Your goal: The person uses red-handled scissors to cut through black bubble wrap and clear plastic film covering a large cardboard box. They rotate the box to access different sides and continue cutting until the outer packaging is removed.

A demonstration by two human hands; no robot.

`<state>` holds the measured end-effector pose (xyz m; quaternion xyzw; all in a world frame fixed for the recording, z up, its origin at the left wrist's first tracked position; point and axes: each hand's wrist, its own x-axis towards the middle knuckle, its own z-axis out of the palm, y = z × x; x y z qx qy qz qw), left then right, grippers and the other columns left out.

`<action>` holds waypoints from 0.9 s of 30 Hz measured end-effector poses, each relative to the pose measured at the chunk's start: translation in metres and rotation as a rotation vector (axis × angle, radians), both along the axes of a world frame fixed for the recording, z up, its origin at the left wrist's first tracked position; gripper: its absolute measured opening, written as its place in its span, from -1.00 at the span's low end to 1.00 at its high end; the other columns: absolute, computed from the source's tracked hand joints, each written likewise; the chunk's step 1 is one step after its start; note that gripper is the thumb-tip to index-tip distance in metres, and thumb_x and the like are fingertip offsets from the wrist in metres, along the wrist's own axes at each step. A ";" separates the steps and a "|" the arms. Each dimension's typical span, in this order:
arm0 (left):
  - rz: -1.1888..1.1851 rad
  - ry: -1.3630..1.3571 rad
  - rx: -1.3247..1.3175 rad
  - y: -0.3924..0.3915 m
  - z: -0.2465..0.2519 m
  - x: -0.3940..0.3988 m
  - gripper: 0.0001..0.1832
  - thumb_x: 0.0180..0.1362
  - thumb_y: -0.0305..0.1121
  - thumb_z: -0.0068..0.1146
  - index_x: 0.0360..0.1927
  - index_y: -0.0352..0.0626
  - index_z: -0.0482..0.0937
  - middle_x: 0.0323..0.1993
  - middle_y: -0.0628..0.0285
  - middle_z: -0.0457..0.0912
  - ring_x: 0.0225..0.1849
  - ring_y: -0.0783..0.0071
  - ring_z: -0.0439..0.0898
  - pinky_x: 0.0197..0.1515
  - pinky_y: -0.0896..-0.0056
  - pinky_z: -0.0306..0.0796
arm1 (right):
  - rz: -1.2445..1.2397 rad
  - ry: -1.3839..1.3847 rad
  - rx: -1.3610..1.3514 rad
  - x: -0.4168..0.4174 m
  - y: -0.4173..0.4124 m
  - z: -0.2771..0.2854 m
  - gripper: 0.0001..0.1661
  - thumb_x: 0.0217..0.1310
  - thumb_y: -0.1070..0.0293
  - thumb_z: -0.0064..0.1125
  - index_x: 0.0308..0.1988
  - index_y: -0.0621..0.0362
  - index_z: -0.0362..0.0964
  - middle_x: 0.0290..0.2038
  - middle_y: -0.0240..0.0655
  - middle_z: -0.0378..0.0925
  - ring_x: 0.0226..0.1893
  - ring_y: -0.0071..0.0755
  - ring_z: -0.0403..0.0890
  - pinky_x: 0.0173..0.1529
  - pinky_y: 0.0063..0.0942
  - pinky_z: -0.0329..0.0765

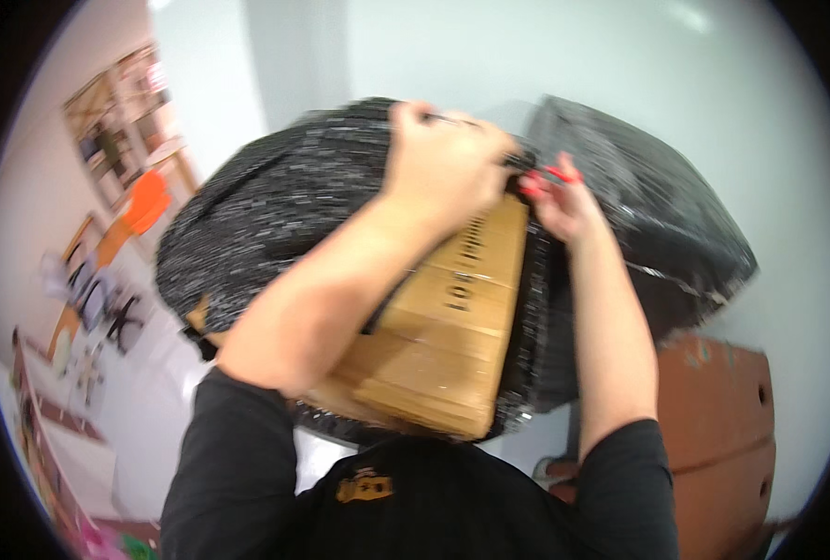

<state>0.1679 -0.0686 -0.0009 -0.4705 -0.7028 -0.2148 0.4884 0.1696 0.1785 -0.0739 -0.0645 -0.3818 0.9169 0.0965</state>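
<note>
A large package stands before me, a cardboard box [450, 315] with printed letters, partly covered by black plastic wrap [268, 217]. At the top edge of the box my left hand [453, 150] grips the bunched black plastic wrap. Just right of it, my right hand [562, 199] has its fingers in the handles of red-handled scissors [551, 176]. The scissors' blades are hidden or blurred near the dark plastic between the hands. Bare cardboard shows below the left forearm.
Another black-wrapped package [646, 203] is at the right against a pale wall. Below it stands a brown cabinet-like box [716, 406] with dark holes. Office chairs [96, 301] and an orange chair back [147, 201] are farther left.
</note>
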 end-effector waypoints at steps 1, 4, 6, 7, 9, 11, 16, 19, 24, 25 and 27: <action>-0.014 0.014 0.002 0.002 -0.004 0.002 -0.88 -0.13 -0.31 0.17 -0.43 0.08 0.61 -0.45 0.44 0.62 -0.30 0.47 0.55 0.00 0.02 0.12 | 0.056 -0.023 0.000 0.003 0.005 -0.001 -0.34 0.07 -0.17 0.08 -0.34 0.34 0.34 -0.43 -0.13 0.53 -0.51 -0.34 0.59 -0.49 -0.69 0.57; -0.043 0.021 0.014 0.007 0.000 0.009 -0.90 -0.20 -0.34 0.13 -0.51 0.04 0.59 -0.52 0.42 0.60 -0.34 0.46 0.55 -0.03 -0.04 0.13 | 0.191 0.015 0.008 0.007 0.030 -0.005 -0.45 0.10 -0.08 0.12 -0.30 0.28 0.37 -0.49 -0.25 0.49 -0.58 -0.47 0.55 -0.58 -0.81 0.49; -0.066 0.063 0.064 0.007 -0.005 0.005 -0.93 -0.23 -0.34 0.12 -0.57 0.02 0.56 -0.56 0.41 0.58 -0.39 0.45 0.54 -0.07 -0.07 0.14 | 0.114 -0.072 -0.015 0.009 0.009 0.004 -0.50 0.07 -0.04 0.17 -0.32 0.22 0.34 -0.49 -0.26 0.49 -0.63 -0.47 0.53 -0.63 -0.76 0.50; -0.063 0.085 0.072 0.007 -0.007 0.003 -0.94 -0.24 -0.35 0.12 -0.59 0.02 0.55 -0.57 0.42 0.57 -0.41 0.46 0.54 -0.08 -0.08 0.15 | 0.044 -0.131 -0.043 0.011 -0.007 0.011 -0.51 0.03 -0.02 0.24 -0.34 0.18 0.30 -0.49 -0.25 0.49 -0.67 -0.47 0.51 -0.67 -0.74 0.49; -0.072 0.113 0.082 0.007 -0.010 0.001 -0.95 -0.26 -0.36 0.13 -0.62 0.02 0.54 -0.58 0.44 0.56 -0.44 0.47 0.52 -0.09 -0.07 0.16 | 0.012 -0.171 -0.073 0.011 -0.025 0.021 -0.42 -0.02 -0.11 0.24 -0.40 0.23 0.30 -0.48 -0.19 0.48 -0.65 -0.41 0.52 -0.65 -0.72 0.53; -0.057 0.127 0.083 0.010 -0.011 -0.001 -0.96 -0.26 -0.36 0.13 -0.63 0.02 0.54 -0.58 0.44 0.56 -0.44 0.48 0.52 -0.10 -0.06 0.16 | 0.060 -0.185 -0.082 0.009 -0.023 0.024 -0.36 -0.05 -0.16 0.24 -0.42 0.26 0.30 -0.47 -0.17 0.47 -0.63 -0.38 0.53 -0.65 -0.71 0.54; -0.115 0.104 0.152 0.011 -0.006 -0.003 -0.97 -0.25 -0.35 0.14 -0.63 0.03 0.54 -0.56 0.46 0.58 -0.43 0.50 0.52 -0.08 -0.05 0.13 | 0.075 -0.094 -0.122 0.006 0.002 0.008 -0.23 -0.06 -0.31 0.13 -0.41 0.32 0.30 -0.50 -0.22 0.45 -0.66 -0.44 0.45 -0.72 -0.78 0.36; -0.119 0.099 0.127 0.009 -0.007 -0.003 -0.96 -0.25 -0.34 0.15 -0.62 0.03 0.55 -0.56 0.46 0.58 -0.42 0.51 0.53 -0.08 -0.05 0.12 | -0.033 -0.126 -0.108 0.009 -0.010 0.015 -0.20 -0.06 -0.35 0.10 -0.40 0.33 0.32 -0.53 -0.25 0.44 -0.69 -0.46 0.41 -0.74 -0.80 0.24; -0.106 0.124 0.111 0.007 -0.013 0.002 -0.94 -0.25 -0.36 0.15 -0.60 0.03 0.56 -0.57 0.48 0.57 -0.42 0.53 0.53 -0.09 -0.06 0.13 | -0.160 -0.151 -0.033 0.016 -0.047 0.027 -0.33 0.00 -0.27 0.12 -0.42 0.23 0.35 -0.61 -0.36 0.43 -0.71 -0.58 0.38 -0.74 -0.82 0.18; -0.125 0.124 0.122 0.008 -0.012 0.003 -0.94 -0.25 -0.36 0.14 -0.60 0.03 0.56 -0.57 0.48 0.57 -0.42 0.53 0.53 -0.09 -0.06 0.13 | -0.120 -0.138 -0.040 0.014 -0.033 0.021 -0.39 0.02 -0.22 0.14 -0.42 0.19 0.35 -0.62 -0.39 0.42 -0.71 -0.63 0.36 -0.74 -0.83 0.18; -0.157 0.122 0.142 0.011 -0.011 0.003 -0.94 -0.25 -0.37 0.14 -0.60 0.03 0.56 -0.58 0.49 0.57 -0.42 0.54 0.53 -0.09 -0.07 0.14 | -0.036 -0.113 -0.057 0.001 0.007 -0.002 -0.50 0.05 -0.13 0.17 -0.44 0.12 0.34 -0.63 -0.47 0.41 -0.72 -0.71 0.34 -0.74 -0.84 0.16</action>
